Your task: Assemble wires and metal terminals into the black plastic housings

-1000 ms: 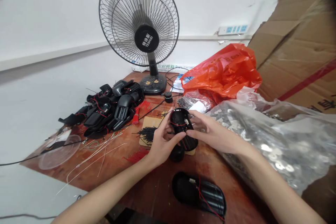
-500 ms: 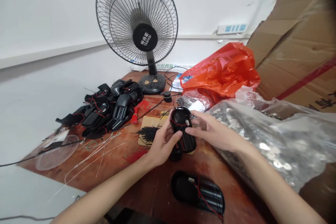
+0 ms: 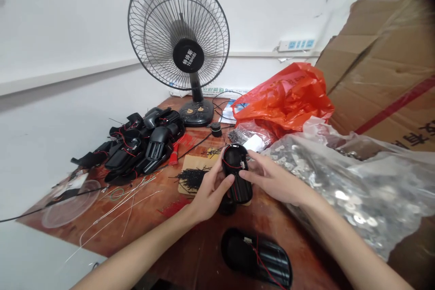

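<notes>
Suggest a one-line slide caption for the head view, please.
Both hands, left hand and right hand, hold a black plastic shell above a cluttered table.

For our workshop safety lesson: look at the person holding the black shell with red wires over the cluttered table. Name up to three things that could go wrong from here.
1. The thin red wire loops across the black shell where the left hand and right hand grip it; a finger could snag and pull it.
2. A second shell lies near the table's front edge, under the forearms; it might be knocked off.
3. Loose white wires could catch a sleeve or arm.
</notes>
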`<move>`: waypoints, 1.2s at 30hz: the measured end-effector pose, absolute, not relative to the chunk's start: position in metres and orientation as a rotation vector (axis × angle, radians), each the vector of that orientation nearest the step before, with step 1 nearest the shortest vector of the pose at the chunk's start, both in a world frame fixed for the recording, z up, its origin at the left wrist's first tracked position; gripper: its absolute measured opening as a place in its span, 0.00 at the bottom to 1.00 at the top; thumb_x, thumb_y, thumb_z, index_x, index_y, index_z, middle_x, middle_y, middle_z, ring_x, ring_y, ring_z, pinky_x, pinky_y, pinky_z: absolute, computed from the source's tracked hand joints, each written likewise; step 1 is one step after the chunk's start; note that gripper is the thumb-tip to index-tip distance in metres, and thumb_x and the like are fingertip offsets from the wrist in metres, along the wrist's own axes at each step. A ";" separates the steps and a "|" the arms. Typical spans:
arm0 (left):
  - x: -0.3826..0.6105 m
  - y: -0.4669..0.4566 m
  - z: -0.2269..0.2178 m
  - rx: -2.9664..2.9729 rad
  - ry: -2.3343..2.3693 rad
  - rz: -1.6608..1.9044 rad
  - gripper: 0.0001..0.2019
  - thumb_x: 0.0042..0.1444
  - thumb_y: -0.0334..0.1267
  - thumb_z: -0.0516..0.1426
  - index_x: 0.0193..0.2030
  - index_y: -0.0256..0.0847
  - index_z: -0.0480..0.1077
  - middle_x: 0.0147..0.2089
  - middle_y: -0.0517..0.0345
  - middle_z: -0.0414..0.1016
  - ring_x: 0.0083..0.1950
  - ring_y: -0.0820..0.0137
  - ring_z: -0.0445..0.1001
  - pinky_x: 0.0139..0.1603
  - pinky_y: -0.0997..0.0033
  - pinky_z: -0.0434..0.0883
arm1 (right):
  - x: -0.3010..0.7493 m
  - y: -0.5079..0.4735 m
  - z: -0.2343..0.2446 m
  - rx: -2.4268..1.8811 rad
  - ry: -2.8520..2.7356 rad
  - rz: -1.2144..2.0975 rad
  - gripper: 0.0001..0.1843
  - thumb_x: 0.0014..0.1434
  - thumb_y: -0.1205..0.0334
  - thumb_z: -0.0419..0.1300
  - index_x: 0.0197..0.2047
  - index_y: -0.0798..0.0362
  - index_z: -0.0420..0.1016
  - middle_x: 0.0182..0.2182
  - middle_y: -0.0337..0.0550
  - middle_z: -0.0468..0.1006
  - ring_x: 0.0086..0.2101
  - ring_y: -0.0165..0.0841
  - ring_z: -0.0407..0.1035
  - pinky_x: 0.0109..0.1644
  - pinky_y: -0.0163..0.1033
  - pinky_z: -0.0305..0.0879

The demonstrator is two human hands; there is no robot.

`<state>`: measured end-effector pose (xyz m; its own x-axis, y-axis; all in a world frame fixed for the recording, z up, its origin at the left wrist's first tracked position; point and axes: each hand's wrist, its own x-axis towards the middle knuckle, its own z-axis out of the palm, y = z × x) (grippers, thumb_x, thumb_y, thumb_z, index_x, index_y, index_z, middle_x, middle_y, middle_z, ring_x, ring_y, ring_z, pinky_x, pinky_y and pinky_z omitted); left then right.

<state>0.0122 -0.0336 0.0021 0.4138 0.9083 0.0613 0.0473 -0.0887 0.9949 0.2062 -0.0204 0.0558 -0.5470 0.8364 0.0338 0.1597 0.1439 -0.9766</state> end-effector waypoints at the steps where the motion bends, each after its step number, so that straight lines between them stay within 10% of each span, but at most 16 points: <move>1: 0.011 -0.033 0.001 1.486 0.889 0.923 0.38 0.58 0.49 0.49 0.72 0.34 0.42 0.69 0.44 0.43 0.67 0.84 0.62 0.70 0.88 0.67 | 0.207 -0.020 0.055 -0.950 -1.838 1.428 0.26 0.65 0.59 0.56 0.64 0.52 0.57 0.63 0.47 0.63 0.61 0.38 0.60 0.63 0.45 0.60; 8: 0.006 -0.030 -0.005 1.506 0.913 0.958 0.39 0.58 0.48 0.50 0.72 0.35 0.45 0.69 0.49 0.43 0.69 0.85 0.60 0.71 0.92 0.64 | 0.210 -0.017 0.047 -1.008 -1.903 1.331 0.23 0.66 0.56 0.55 0.62 0.50 0.59 0.62 0.44 0.65 0.61 0.36 0.61 0.66 0.45 0.58; 20: 0.008 -0.031 -0.007 1.458 0.829 0.899 0.43 0.58 0.49 0.49 0.75 0.43 0.30 0.69 0.48 0.45 0.46 0.92 0.68 0.45 0.92 0.70 | 0.210 -0.016 0.046 -1.017 -1.868 1.373 0.19 0.65 0.57 0.56 0.57 0.50 0.62 0.56 0.45 0.70 0.57 0.39 0.65 0.63 0.49 0.60; 36: 0.005 -0.026 -0.008 1.413 0.831 0.938 0.38 0.57 0.46 0.52 0.72 0.37 0.45 0.70 0.50 0.38 0.71 0.84 0.57 0.72 0.92 0.63 | 0.212 -0.017 0.056 -0.839 -1.615 1.730 0.26 0.63 0.60 0.59 0.63 0.50 0.59 0.51 0.46 0.74 0.50 0.37 0.71 0.52 0.44 0.69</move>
